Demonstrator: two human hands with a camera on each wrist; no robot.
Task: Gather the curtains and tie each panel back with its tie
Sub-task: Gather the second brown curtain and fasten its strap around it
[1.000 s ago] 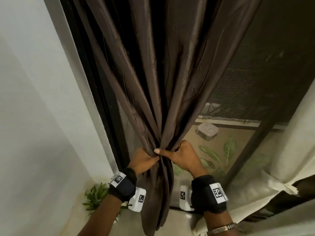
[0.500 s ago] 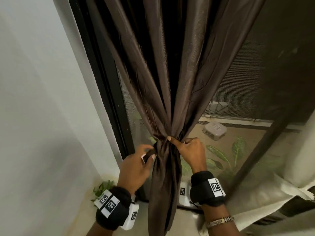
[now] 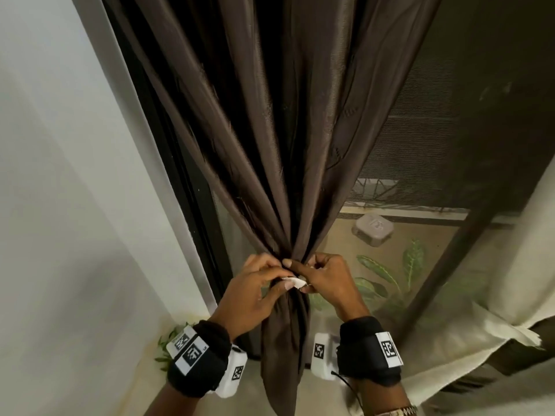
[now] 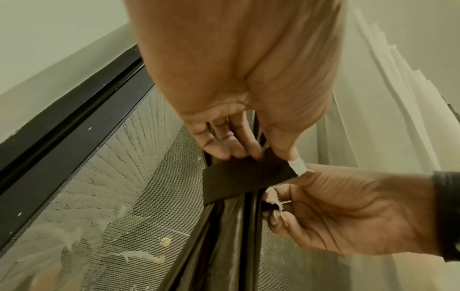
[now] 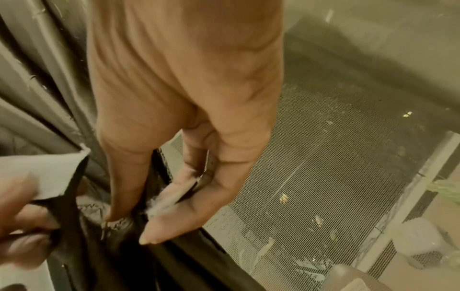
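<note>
A brown curtain [image 3: 285, 145] hangs before the window, gathered into a narrow bundle at waist height. A dark tie band [image 4: 244, 177] wraps round the bundle's far side. My left hand [image 3: 282, 274] pinches the band's white-tipped end [image 3: 295, 282] between thumb and fingers at the bundle's front. My right hand [image 3: 309, 274] pinches the band's other end, which has a fuzzy white patch [image 5: 161, 206], just to the right. The two ends sit close together; I cannot tell whether they touch.
A black window frame [image 3: 168, 163] and a white wall [image 3: 60, 175] stand at the left. Behind the curtain is a mesh screen [image 3: 420, 145], with plants [image 3: 411, 259] and a white box [image 3: 374, 229] outside. A cream curtain panel [image 3: 525, 265] hangs at the right.
Both hands were gripping the gathered curtain. The left hand then drew back with the tie end and has now brought it to the front, meeting the right hand.
</note>
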